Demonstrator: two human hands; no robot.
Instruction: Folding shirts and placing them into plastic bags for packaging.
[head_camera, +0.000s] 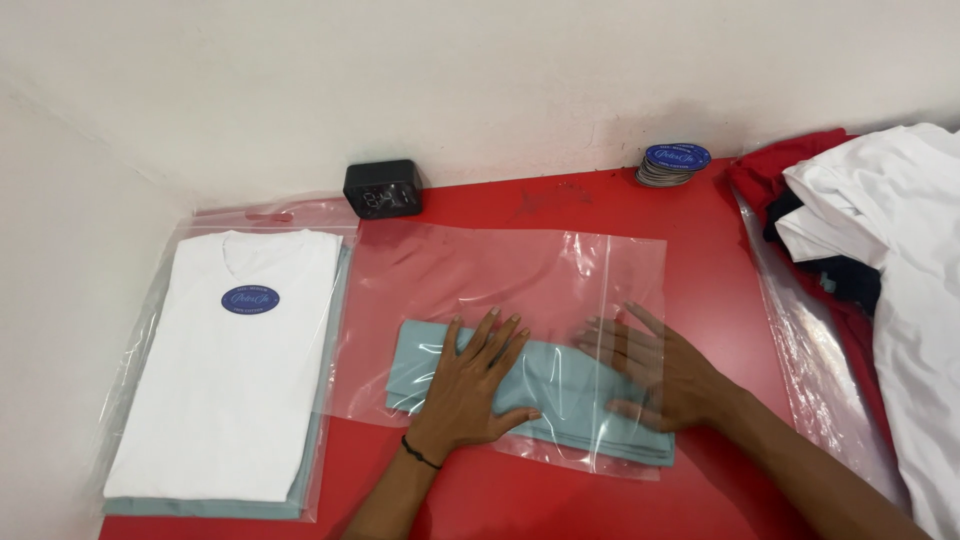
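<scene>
Left hand (470, 385) presses flat, fingers spread, on the clear bag (500, 280) while the right hand (655, 370), inside it with fingers loose, seats the teal folded shirt (560, 385); a deeper push seems needed.

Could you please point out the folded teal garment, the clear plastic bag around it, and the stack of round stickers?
folded teal garment (565, 385): head view, on bare teal fabric between the hands.
clear plastic bag (480, 265): head view, on its empty upper part.
stack of round stickers (676, 157): head view, on the blue top sticker.

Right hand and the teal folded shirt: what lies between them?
In the head view the right hand is inside the clear bag, flat on the teal shirt; nothing visible between.
</scene>
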